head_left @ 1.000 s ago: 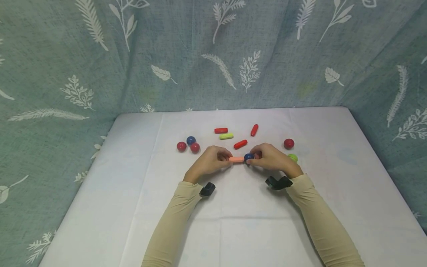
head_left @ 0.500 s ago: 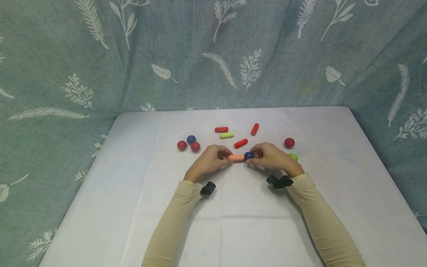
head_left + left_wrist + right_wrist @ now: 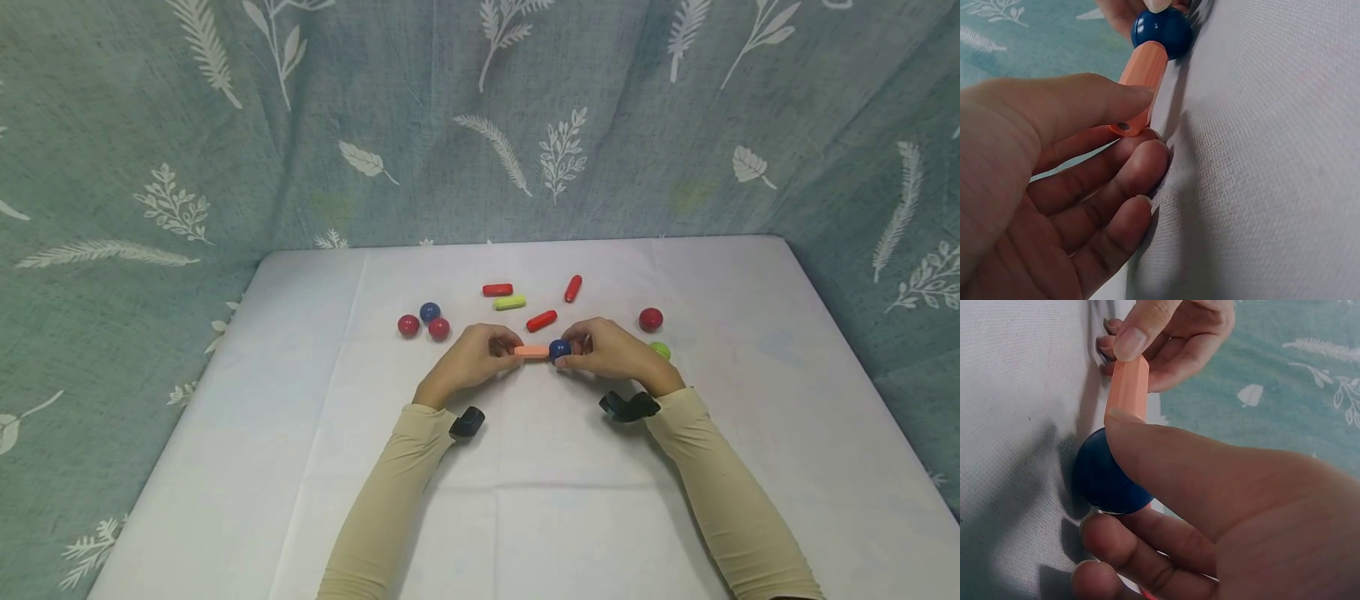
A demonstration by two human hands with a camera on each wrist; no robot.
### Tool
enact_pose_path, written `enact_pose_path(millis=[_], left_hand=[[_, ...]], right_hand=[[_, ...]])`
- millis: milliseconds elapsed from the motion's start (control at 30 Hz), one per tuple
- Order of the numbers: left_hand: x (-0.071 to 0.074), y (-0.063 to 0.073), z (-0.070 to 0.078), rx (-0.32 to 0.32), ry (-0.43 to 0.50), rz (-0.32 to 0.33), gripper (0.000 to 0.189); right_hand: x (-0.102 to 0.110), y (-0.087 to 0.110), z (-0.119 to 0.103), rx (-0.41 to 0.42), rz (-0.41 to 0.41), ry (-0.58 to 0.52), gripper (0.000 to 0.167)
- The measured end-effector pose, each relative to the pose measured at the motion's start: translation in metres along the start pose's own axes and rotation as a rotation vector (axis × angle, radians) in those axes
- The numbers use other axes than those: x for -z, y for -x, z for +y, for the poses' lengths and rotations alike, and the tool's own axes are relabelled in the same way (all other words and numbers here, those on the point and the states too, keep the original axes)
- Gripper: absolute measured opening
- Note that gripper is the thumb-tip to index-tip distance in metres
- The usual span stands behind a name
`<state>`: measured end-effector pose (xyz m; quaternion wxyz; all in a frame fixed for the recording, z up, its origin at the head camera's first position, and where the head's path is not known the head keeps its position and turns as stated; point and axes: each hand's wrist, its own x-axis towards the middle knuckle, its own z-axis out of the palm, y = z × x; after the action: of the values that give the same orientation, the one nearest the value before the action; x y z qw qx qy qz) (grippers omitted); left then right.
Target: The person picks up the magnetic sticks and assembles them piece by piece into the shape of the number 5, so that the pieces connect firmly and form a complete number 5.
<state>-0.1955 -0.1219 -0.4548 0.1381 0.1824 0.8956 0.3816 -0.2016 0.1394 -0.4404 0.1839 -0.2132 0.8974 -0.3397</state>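
Note:
An orange ridged rod [image 3: 532,352] lies between the two hands, its right end against a dark blue ball [image 3: 559,350]. My left hand [image 3: 477,358] pinches the rod's left end between thumb and fingers; a hole shows in that end of the rod [image 3: 1138,81] in the left wrist view. With thumb and curled fingers my right hand [image 3: 611,354] grips the ball [image 3: 1107,475]. In the right wrist view the thumb covers part of the ball and the spot where rod and ball meet. Both pieces are held just over or on the white cloth; which one I cannot tell.
Beyond the hands lie red rods [image 3: 542,321] and a lime rod [image 3: 510,303]. To the left sit two red balls [image 3: 408,326] and a blue ball [image 3: 430,312]. At right are a red ball [image 3: 651,319] and a green ball [image 3: 661,350], partly behind the right wrist.
Almost nothing differs; the whole head view shifts slightly. Both hands keep their hold on the orange rod and the blue ball.

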Motion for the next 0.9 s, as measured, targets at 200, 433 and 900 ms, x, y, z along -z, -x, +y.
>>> enact_pose_path(millis=[200,433,900], left_hand=[[0.0001,-0.0008,0.0009,0.004,-0.010,0.006,0.024],[-0.0003,-0.0006,0.0015,0.018,-0.013,0.012,0.024],[-0.0011,0.0000,0.0034,0.039,-0.007,0.016,0.026]], right_hand=[[0.0004,0.0001,-0.0025,-0.010,0.002,-0.010,0.039],[-0.0017,-0.0014,-0.0046,-0.027,0.008,-0.002,0.038],[-0.0034,-0.0024,-0.0007,-0.008,0.023,-0.002,0.035]])
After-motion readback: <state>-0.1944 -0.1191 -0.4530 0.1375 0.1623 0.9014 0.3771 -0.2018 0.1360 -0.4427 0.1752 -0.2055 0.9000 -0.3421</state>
